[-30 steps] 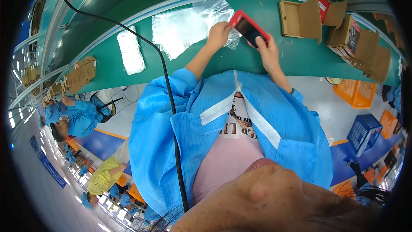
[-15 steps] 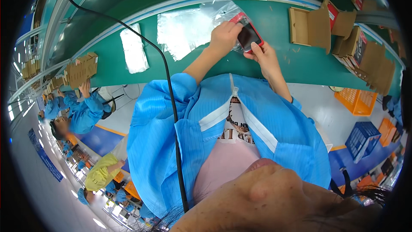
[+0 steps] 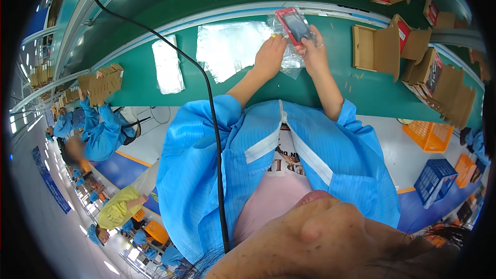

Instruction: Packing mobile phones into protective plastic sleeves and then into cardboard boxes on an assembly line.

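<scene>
My right hand grips a handheld device with a red frame and a dark screen, its thumb on the lower end. Around and below the device hangs a crinkled clear plastic bag; how far the device sits inside it I cannot tell. My left hand is closed at the bag's left side, fingertips pinched at its edge and apart from the device. Left of that hand, a spread pile of clear plastic bags lies on the green table.
Another stack of plastic bags lies farther left, with a black cable hanging in front. Open cardboard boxes with red contents stand at the right. Brown cartons sit at the left end, near a co-worker in blue.
The device has risen slightly toward the table's far edge, held now by my right hand. My left hand has let go of the device and moved down to the bag.
</scene>
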`<action>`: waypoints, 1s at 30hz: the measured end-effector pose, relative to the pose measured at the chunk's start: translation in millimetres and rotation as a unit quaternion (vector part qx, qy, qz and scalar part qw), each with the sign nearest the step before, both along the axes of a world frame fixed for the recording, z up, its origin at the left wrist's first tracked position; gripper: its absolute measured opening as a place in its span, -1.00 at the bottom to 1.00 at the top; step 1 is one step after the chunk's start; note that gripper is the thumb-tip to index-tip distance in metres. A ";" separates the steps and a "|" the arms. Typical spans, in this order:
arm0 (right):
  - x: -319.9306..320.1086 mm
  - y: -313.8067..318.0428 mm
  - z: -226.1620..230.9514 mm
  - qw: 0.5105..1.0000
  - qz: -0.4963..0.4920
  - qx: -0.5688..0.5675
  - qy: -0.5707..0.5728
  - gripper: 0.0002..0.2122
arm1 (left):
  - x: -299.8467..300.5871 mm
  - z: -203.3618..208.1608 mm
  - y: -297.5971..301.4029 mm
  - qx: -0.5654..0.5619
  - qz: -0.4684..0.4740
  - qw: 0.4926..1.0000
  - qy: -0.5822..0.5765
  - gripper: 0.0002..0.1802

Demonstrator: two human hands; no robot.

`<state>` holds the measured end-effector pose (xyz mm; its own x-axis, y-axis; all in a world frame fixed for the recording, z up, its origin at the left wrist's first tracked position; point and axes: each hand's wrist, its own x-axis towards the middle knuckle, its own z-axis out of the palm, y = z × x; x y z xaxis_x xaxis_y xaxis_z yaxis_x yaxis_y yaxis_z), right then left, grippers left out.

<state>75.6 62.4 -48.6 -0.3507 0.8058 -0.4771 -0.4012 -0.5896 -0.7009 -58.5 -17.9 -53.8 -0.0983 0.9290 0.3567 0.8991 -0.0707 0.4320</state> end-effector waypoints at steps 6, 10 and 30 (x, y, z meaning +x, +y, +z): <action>32.9 17.2 32.3 0.991 0.010 -0.033 0.132 -0.68 | 4.5 24.8 12.9 -0.057 0.037 0.992 0.109 -0.66; 70.6 16.4 43.9 0.992 0.104 0.026 0.060 -0.84 | 30.2 62.1 47.4 -0.104 0.078 0.801 -0.584 -0.66; 175.3 12.5 17.3 0.732 -0.131 0.350 -0.569 -0.78 | 135.1 34.6 113.8 0.128 -0.192 0.945 -0.231 -0.68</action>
